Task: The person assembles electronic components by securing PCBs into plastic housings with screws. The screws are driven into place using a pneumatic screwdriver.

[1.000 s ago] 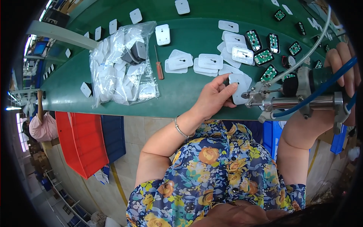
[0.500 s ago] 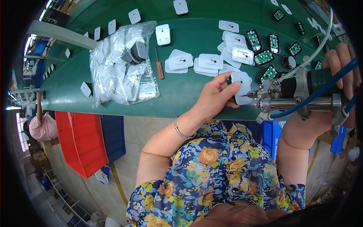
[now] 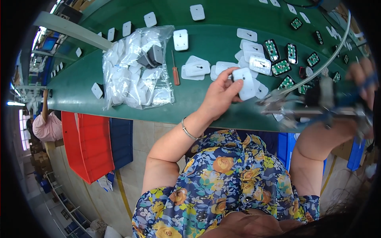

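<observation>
My left hand [image 3: 220, 94] pinches a small white plastic cover [image 3: 245, 84] with rounded corners, thumb on top and fingers beneath. A dark hole shows near the cover's upper end. To its right, my right hand [image 3: 362, 81] is closed round a power screwdriver [image 3: 317, 101] with a metal nose and hoses; motion blurs both. The screwdriver's nose points left, apart from the cover. Flat white plates [image 3: 197, 68] lie in loose piles beyond my left hand. Several black housings with green circuit boards [image 3: 281, 66] lie behind the screwdriver.
A clear plastic bag [image 3: 139, 75] full of white parts sits at left on the green bench [image 3: 75, 93]. Beside it lie an orange-handled screwdriver [image 3: 176, 75] and a white cover [image 3: 180, 40]. A red bin [image 3: 89, 146] stands below the bench edge. Another person [image 3: 44, 126] is far left.
The screwdriver's nose has come away from the cover, and my right hand is swinging it quickly. My left hand has shifted slightly up and left, tilting the cover.
</observation>
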`<state>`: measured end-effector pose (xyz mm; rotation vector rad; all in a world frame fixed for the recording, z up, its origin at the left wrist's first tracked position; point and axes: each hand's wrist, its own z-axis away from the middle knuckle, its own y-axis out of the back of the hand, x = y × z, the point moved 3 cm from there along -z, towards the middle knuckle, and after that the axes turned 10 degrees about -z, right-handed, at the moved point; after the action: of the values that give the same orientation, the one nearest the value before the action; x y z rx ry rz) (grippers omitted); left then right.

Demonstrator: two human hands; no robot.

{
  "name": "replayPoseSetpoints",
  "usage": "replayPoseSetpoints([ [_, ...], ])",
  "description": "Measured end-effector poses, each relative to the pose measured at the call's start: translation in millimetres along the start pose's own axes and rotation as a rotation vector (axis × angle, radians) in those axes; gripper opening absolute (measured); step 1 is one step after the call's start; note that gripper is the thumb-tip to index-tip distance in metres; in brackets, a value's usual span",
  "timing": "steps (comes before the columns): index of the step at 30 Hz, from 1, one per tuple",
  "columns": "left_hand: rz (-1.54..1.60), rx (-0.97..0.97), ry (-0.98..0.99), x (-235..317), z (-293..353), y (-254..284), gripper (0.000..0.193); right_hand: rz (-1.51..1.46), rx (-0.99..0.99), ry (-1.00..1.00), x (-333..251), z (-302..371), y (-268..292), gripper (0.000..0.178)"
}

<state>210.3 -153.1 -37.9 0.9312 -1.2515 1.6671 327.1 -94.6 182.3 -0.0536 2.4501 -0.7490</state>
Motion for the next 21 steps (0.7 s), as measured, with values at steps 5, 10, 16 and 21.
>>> replayPoseSetpoints([
  [5, -0.104, 0.075, -0.061, 10, -1, 23, 0.037, -0.033, -0.019, 0.039, -9, 9, -9, 0.054],
  [10, -0.242, 0.148, -0.143, 41, -46, 30, 0.038, 0.013, 0.015, 0.140, -42, 18, 35, 0.055],
  [16, -0.845, 0.380, -0.268, 75, -210, 82, 0.049, 0.768, 0.666, 0.275, -48, 4, 23, 0.057],
  [21, -1.024, 0.403, -0.033, 61, -288, 98, 0.051, 0.328, 0.568, 0.391, -65, 22, 63, 0.063],
])
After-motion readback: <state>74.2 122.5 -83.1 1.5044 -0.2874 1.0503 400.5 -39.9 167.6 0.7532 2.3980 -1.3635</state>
